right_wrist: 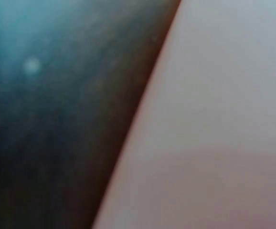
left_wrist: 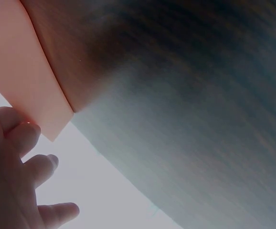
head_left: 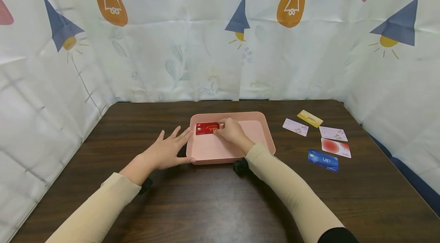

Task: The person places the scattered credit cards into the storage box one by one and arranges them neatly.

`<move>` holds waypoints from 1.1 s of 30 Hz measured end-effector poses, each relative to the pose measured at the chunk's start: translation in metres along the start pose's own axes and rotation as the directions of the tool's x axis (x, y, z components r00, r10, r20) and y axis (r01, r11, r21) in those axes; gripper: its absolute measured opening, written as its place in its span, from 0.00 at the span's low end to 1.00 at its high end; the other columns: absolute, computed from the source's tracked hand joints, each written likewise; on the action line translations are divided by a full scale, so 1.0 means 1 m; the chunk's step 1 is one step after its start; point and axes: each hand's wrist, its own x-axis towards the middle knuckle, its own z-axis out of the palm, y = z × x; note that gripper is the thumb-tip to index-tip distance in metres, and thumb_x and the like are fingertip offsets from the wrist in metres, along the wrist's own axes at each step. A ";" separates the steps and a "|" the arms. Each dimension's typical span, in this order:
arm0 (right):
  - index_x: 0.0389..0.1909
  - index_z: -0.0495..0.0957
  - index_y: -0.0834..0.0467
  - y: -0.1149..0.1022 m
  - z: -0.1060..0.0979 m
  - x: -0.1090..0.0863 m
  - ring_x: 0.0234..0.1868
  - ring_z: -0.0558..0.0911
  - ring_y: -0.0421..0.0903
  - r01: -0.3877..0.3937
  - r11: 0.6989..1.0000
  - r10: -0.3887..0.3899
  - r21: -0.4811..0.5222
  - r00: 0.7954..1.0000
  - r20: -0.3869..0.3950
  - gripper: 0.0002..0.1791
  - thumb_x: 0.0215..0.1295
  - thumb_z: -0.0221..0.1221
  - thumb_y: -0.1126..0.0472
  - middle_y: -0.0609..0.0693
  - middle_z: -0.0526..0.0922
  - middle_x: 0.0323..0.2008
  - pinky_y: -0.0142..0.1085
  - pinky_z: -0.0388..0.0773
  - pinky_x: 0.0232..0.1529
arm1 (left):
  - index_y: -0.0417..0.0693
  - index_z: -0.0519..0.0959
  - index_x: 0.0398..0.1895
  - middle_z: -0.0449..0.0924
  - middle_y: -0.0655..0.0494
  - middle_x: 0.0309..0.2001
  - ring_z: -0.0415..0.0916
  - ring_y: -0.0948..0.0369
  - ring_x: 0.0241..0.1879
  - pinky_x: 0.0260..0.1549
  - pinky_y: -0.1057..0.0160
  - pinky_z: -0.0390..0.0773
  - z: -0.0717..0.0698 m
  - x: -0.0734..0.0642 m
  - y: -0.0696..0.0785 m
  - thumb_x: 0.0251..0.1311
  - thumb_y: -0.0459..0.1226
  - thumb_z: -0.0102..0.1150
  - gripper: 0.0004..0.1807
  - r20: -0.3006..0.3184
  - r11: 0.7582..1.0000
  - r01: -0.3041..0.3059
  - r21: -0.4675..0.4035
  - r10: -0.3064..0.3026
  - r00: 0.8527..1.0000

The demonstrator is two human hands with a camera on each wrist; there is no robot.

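In the head view a pink tray [head_left: 213, 152] lies on the dark wooden table. A red VIP card [head_left: 204, 128] is inside it, toward the far left corner. My right hand [head_left: 233, 133] reaches over the tray and pinches the card's right end between thumb and fingers. My left hand [head_left: 168, 152] lies along the tray's left side with fingers spread and straight, the thumb at the near left corner. The left wrist view shows the left fingers beside the pink tray wall [left_wrist: 37, 90]. In the right wrist view there is only the blurred tray wall [right_wrist: 214, 114]; the hand is hidden.
Right of the tray, several cards lie loose on the table [head_left: 213, 204]: a yellow card [head_left: 310, 118], a pale card [head_left: 295, 127], another pale card [head_left: 333, 133], a white card with a red circle [head_left: 336, 148] and a blue VIP card [head_left: 323, 160]. A patterned curtain [head_left: 206, 63] hangs behind.
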 end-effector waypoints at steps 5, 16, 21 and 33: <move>0.64 0.80 0.60 0.000 -0.001 -0.003 0.16 0.73 0.42 -0.013 0.997 0.009 0.081 0.999 0.049 0.25 0.67 0.69 0.61 0.54 0.82 0.31 0.30 0.70 0.18 | 0.45 0.52 0.83 0.50 0.46 0.81 0.43 0.38 0.79 0.66 0.22 0.43 0.003 -0.001 -0.001 0.61 0.70 0.55 0.57 0.000 1.000 -0.002 0.007 0.002 1.000; 0.60 0.83 0.60 -0.007 -0.019 -0.014 0.20 0.79 0.41 0.103 0.995 -0.103 0.003 0.991 0.086 0.20 0.68 0.67 0.63 0.52 0.83 0.34 0.30 0.75 0.24 | 0.46 0.52 0.83 0.50 0.47 0.81 0.43 0.39 0.79 0.66 0.23 0.43 0.004 -0.003 -0.003 0.61 0.72 0.54 0.58 -0.005 1.000 0.004 0.012 -0.004 1.000; 0.61 0.82 0.60 -0.006 -0.036 -0.022 0.22 0.81 0.43 0.168 0.986 -0.165 -0.019 0.981 0.101 0.20 0.69 0.66 0.63 0.52 0.84 0.37 0.33 0.78 0.27 | 0.45 0.52 0.83 0.50 0.46 0.81 0.43 0.39 0.79 0.66 0.23 0.43 0.004 -0.004 -0.003 0.61 0.72 0.53 0.58 -0.007 1.000 0.000 0.012 0.000 1.000; 0.57 0.84 0.62 0.008 -0.080 -0.038 0.30 0.81 0.44 0.321 0.939 -0.310 -0.124 0.946 0.099 0.17 0.70 0.65 0.64 0.51 0.86 0.37 0.34 0.77 0.32 | 0.45 0.51 0.83 0.50 0.46 0.81 0.43 0.39 0.79 0.66 0.23 0.43 0.003 -0.002 0.000 0.62 0.72 0.53 0.58 -0.014 1.000 -0.006 0.003 0.007 1.000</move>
